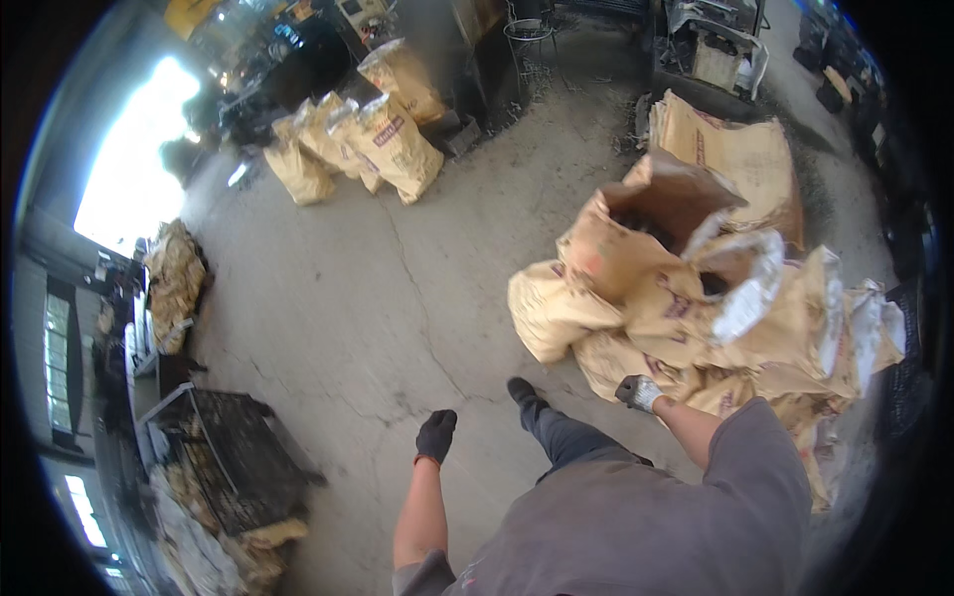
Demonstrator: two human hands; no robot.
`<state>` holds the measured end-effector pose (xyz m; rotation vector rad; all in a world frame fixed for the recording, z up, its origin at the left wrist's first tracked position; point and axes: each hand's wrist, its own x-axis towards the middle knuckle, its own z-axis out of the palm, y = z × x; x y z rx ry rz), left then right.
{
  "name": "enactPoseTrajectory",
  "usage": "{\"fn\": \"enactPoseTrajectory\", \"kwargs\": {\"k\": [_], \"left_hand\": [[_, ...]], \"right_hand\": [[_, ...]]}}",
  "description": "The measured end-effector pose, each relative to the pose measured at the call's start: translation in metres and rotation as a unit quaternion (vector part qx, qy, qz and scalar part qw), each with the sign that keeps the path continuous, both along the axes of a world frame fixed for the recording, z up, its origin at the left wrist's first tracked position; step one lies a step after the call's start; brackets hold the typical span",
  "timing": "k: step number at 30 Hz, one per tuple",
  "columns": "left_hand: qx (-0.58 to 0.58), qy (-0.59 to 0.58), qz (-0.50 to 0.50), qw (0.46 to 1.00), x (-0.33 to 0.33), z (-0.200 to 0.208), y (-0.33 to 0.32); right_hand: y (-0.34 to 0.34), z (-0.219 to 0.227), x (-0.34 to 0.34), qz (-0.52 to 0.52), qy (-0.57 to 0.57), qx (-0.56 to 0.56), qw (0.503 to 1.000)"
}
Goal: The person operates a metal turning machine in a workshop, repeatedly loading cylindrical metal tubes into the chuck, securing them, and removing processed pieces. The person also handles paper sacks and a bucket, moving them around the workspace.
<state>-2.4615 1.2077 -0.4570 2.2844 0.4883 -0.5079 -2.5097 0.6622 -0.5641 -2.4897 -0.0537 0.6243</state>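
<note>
The left hand [435, 435], in a dark glove, is hanging over the concrete floor [338, 288], fingers curling closed around nothing visible. The gloved right hand [638, 392] is hovering by the pile of tan sacks [676, 303] at the right; whether it is gripping one, I cannot tell. Flattened sacks [755, 159] are lying beyond the pile, upright sacks [393, 149] are standing far left, and a black crate [243, 452] is sitting near left.
</note>
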Motion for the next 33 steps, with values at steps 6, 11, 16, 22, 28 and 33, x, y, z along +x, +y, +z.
{"fn": "enactPoseTrajectory", "kwargs": {"k": [6, 11, 16, 22, 28, 33], "left_hand": [[0.271, 0.040, -0.421, 0.865, 0.071, 0.001, 0.149], [0.192, 0.347, -0.269, 0.878, 0.107, -0.026, 0.194], [0.159, 0.307, -0.329, 0.879, 0.324, -0.085, 0.180], [0.239, 0.201, -0.463, 0.830, 0.654, -0.080, 0.206], [-0.167, -0.155, -0.143, 0.963, 1.044, 0.042, 0.108], [-0.060, -0.288, -0.283, 0.913, 1.145, 0.053, -0.040]], "right_hand": [[0.076, -0.020, 0.183, 0.005, 0.073, -0.049, 0.996], [0.104, -0.002, 0.348, 0.164, -0.171, -0.205, 0.950], [0.102, -0.050, 0.515, -0.136, -0.204, -0.216, 0.945], [0.003, 0.006, 0.624, -0.429, -0.198, -0.222, 0.853], [-0.200, 0.103, 0.690, -0.641, -0.109, -0.288, 0.703], [-0.380, 0.120, 0.745, -0.699, -0.070, -0.277, 0.656]]}}
